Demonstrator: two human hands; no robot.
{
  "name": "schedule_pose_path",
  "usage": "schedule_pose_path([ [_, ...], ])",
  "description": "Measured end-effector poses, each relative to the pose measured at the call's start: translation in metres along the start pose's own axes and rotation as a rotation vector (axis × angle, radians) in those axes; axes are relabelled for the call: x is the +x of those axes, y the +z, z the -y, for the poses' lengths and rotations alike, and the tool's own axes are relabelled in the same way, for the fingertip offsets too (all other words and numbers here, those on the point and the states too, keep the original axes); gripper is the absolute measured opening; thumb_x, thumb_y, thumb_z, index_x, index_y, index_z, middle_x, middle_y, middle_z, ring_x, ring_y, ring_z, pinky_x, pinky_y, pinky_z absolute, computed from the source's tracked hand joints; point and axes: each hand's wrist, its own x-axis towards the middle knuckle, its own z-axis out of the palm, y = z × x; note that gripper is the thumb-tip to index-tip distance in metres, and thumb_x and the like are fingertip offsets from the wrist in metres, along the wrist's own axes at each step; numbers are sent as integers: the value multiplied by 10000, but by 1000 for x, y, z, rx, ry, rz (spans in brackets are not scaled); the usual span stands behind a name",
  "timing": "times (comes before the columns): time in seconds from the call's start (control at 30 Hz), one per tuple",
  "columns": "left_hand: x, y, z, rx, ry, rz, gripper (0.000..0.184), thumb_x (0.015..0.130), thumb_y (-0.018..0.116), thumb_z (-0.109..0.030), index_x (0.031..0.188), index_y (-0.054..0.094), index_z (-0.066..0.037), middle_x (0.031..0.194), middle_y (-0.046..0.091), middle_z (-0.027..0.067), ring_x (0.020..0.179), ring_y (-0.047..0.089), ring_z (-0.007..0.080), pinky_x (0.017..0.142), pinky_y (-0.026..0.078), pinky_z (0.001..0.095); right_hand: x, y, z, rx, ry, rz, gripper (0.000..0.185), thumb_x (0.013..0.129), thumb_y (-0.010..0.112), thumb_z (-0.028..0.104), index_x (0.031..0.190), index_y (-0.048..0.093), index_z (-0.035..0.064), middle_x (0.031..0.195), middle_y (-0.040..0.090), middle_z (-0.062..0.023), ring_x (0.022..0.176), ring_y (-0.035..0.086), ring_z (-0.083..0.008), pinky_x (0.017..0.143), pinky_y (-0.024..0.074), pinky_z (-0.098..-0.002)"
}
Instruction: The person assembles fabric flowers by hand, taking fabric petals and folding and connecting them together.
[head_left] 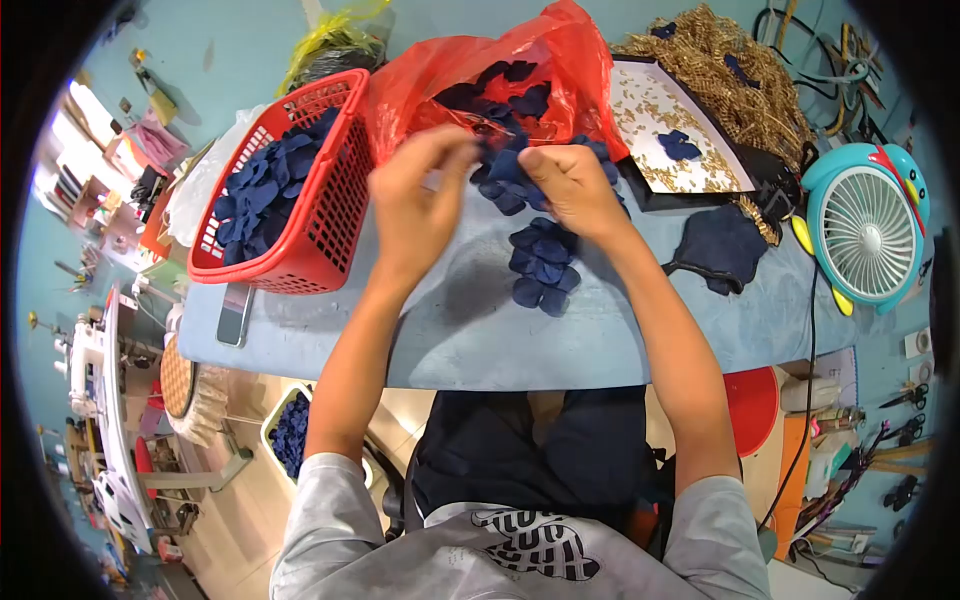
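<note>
Above the blue table, my right hand (577,188) pinches a dark blue fabric flower (508,172) between thumb and fingers. My left hand (428,185) is raised just to its left, its fingers bent and smeared by motion; whether it holds anything is not clear. Below my hands, several dark blue flowers (543,265) lie in a short column on the table. Behind them a red plastic bag (425,75) lies open with more dark blue pieces inside. A red basket (335,190) filled with blue petals stands left of my left hand.
A black-edged white tray (690,185) holds small gold pieces and one blue flower. Gold trim (735,75) is heaped behind it. A dark blue cloth mask (722,245) and a turquoise fan (868,230) are at the right. A phone (234,315) lies near the left edge.
</note>
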Motion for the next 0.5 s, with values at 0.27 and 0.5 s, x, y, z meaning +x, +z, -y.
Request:
schedule_pose_path([
  [0.27, 43, -146, 5, 691, 86, -444, 131, 806, 569, -92, 911, 608, -24, 762, 633, 110, 636, 603, 165, 581, 461, 278, 1, -3, 8, 135, 231, 36, 359, 878, 528, 328, 668, 520, 38, 593, 506, 11, 515, 455, -38, 458, 363, -186],
  [0.5, 72, -127, -1, 1002, 314, -153, 216, 749, 607, -107, 949, 588, -27, 895, 606, 144, 853, 559, 316, 745, 448, 376, 0, 1, -2, 128, 329, 109, 220, 884, 526, 200, 965, 548, -3, 747, 564, -28, 603, 512, -49, 570, 433, -189],
])
